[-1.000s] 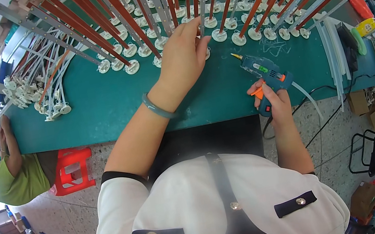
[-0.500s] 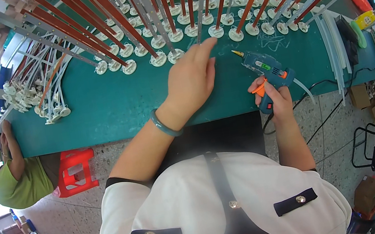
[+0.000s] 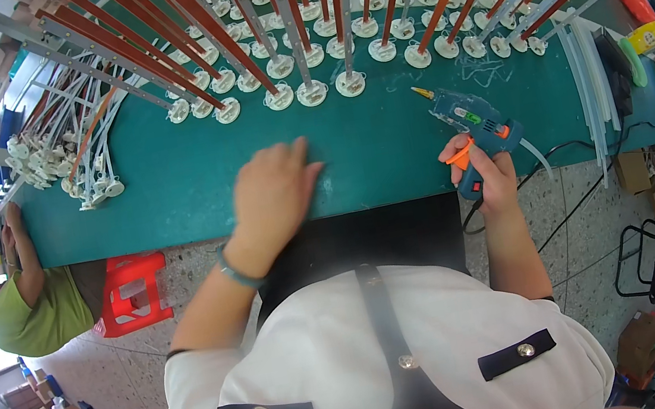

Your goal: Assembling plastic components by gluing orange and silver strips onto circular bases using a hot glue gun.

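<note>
My right hand [image 3: 486, 169] is wrapped round the handle of a blue-green hot glue gun [image 3: 467, 117], its finger at the orange trigger. The gun's yellow nozzle points up and left above the green tabletop [image 3: 193, 189], and a glue stick [image 3: 535, 154] pokes out of its rear. Slightly blurred, my left hand [image 3: 274, 192] is over the table's near edge, thumb apart from the fingers, with nothing seen in it. Beyond it, a grey strip with small dots [image 3: 344, 26] stands on a round white base [image 3: 350, 84] in the front row.
Several brown and grey strips stand on white bases across the back. A pile of strips with white ends [image 3: 65, 154] lies left; pale glue sticks [image 3: 585, 89] lie right. The gun's black cable [image 3: 576, 200] hangs off the edge. A person in green [image 3: 40, 312] sits at left.
My left hand has let go of the grey strip in the front row and drawn back toward me and left. The strip now stands on its base. My right hand with the glue gun barely moved.
</note>
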### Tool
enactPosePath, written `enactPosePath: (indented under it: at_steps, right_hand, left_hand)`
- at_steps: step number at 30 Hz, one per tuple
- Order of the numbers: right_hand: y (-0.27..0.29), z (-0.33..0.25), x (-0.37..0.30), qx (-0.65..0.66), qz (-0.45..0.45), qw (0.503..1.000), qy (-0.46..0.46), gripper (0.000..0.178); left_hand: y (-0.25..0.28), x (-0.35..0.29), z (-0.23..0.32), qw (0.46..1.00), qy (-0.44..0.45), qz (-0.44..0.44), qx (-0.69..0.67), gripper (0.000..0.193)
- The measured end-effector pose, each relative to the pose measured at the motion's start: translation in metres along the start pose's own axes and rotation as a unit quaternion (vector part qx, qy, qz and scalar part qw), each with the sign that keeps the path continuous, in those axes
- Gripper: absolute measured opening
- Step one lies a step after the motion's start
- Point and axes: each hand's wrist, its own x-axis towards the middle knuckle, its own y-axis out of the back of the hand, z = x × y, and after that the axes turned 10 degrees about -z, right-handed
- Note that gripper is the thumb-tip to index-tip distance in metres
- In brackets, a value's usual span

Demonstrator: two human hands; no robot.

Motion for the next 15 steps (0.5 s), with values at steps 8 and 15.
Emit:
enactPosePath:
  at_steps: [8, 15]
  right_hand:
    - [0.003, 0.001, 0.001, 0.01, -0.018, 1.0, 0.014, 0.023]
    - [0.0, 0.004, 0.0, 0.002, -0.007, 1.0, 0.017, 0.021]
  left_hand:
    - [0.05, -0.124, -0.16, 0.913, 0.348, 0.092, 0.19, 0.016]
    - [0.016, -0.02, -0.036, 0.973, 0.028, 0.124, -0.194, 0.024]
